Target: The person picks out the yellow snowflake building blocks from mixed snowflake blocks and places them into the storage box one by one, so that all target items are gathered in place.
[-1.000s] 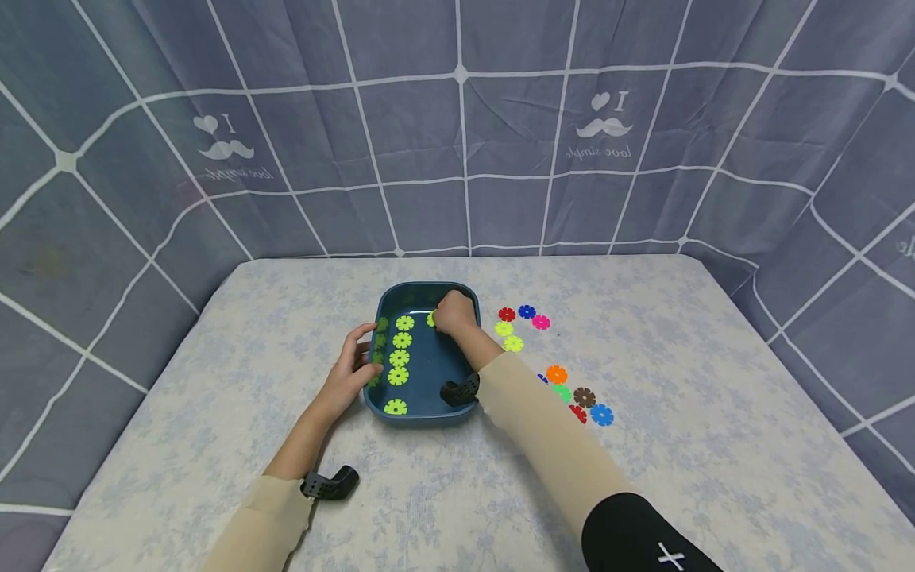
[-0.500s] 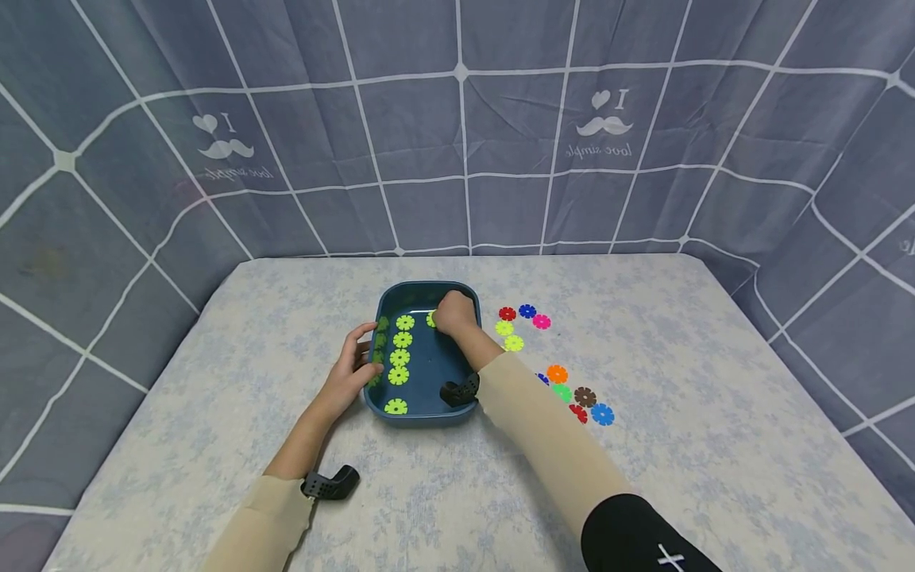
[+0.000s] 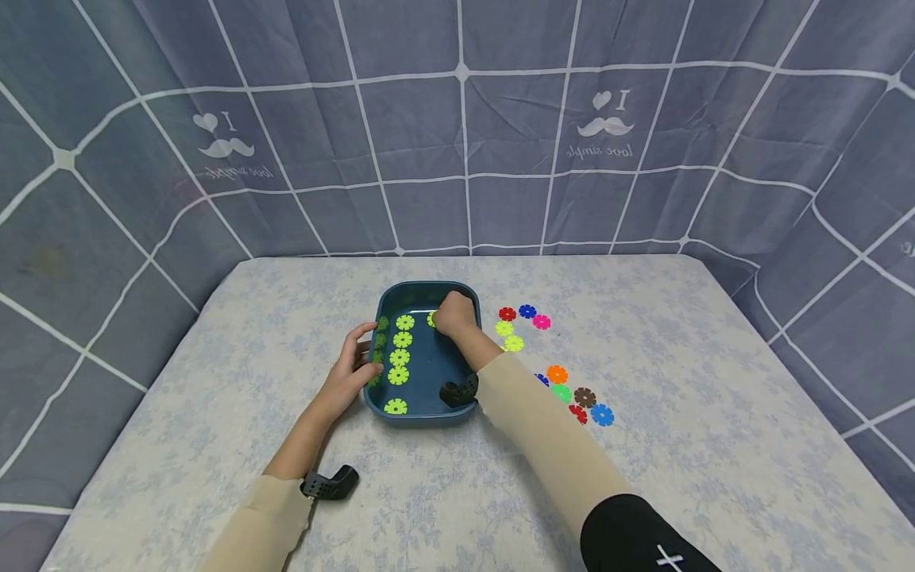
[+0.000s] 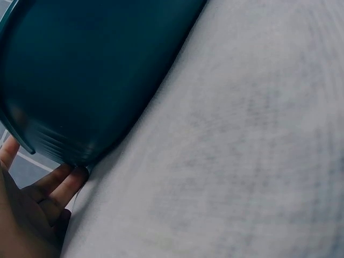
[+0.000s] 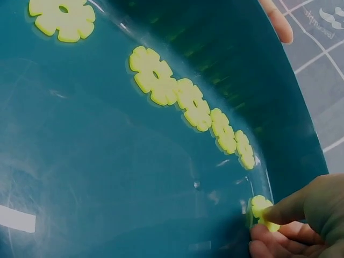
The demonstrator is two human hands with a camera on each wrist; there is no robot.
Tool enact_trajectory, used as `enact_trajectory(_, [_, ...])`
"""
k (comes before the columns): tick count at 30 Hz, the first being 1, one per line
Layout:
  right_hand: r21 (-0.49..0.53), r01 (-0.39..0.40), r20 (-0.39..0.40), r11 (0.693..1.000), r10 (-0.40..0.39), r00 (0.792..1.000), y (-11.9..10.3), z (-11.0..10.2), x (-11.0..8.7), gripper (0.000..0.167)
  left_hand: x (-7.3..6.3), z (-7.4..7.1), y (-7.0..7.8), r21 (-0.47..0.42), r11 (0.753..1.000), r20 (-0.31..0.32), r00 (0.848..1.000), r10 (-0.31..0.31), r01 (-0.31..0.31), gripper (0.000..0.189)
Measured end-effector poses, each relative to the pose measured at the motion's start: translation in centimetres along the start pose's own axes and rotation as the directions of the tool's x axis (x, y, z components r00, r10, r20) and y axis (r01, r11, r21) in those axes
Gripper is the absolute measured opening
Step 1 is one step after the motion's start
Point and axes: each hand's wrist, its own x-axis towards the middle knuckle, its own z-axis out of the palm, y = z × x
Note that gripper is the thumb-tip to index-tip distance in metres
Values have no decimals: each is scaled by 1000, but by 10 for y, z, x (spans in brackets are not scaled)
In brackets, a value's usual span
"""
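A dark teal plastic tray (image 3: 438, 361) with raised walls sits on the table. Its left wall is held by my left hand (image 3: 348, 372), thumb at the rim and fingers against the outside, as the left wrist view also shows. My right hand (image 3: 455, 315) reaches inside the far end, where thumb and fingers pinch a yellow flower-shaped disc (image 5: 259, 207) against the floor. Along the left side, several more yellow flower discs (image 3: 399, 357) lie flat in a row. One yellow disc (image 3: 395, 407) lies apart, nearer the tray's front end.
Right of the tray lie loose flower discs: red (image 3: 507, 314), dark blue (image 3: 527, 311), pink (image 3: 541, 322) and two yellow. Closer to me are orange (image 3: 557, 373), green, brown (image 3: 584, 396), red and light blue (image 3: 603, 414) ones, partly behind the right sleeve. A grid-patterned curtain (image 3: 515, 143) surrounds the table.
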Motion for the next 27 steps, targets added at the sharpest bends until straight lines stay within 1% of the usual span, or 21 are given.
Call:
enact_trajectory(2, [-7, -2, -8, 1000, 1, 1000, 0, 1, -1, 14, 0, 0, 2, 5, 1000, 0, 1000, -9, 8, 68])
enact_trajectory(3, [-8, -3, -9, 1000, 3, 1000, 0, 1, -2, 10, -1, 1, 4, 8, 1000, 0, 1000, -12, 12, 68])
enact_trajectory(5, [-16, 1, -14, 1000, -1, 1000, 0, 1, -2, 19, -1, 1, 9, 7, 1000, 3, 1000, -18, 18, 68])
enact_trajectory(6, [-18, 2, -13, 1000, -3, 1000, 0, 1, -3, 22, -3, 1, 14, 9, 1000, 6, 1000, -15, 15, 68])
enact_trajectory(8, [-16, 0, -7, 1000, -1, 1000, -1, 1, -4, 25, -4, 1, 18, 7, 1000, 10, 1000, -16, 16, 68])
enact_trajectory(10, [-17, 1, -6, 1000, -1, 1000, -1, 1, -4, 28, -4, 1, 19, 7, 1000, 13, 1000, -19, 18, 68])
enact_trajectory(12, [-22, 6, -3, 1000, -6, 1000, -2, 1, -5, 28, -4, 1, 17, 11, 1000, 11, 1000, -23, 22, 68])
enact_trajectory(13, [-25, 8, -1, 1000, -8, 1000, -2, 1, -5, 27, -2, 0, 12, 10, 1000, 8, 1000, -28, 28, 68])
enact_trajectory(16, [-38, 20, 2, 999, -20, 1000, -2, 2, -5, 24, -1, 0, 5, 10, 1000, 0, 1000, -30, 30, 69])
enact_trajectory(19, [-39, 23, 1, 999, -23, 1000, -1, 2, -5, 23, 0, 0, 3, 10, 999, -2, 1000, -31, 31, 69])
enact_trajectory(21, [-40, 23, -2, 999, -23, 1000, -1, 2, -5, 24, -1, 0, 7, 7, 999, 0, 1000, -31, 31, 69])
enact_trajectory(27, [-24, 23, 0, 999, -23, 1000, 0, 1, -6, 28, -9, 3, 37, 28, 999, 3, 999, -33, 33, 66])
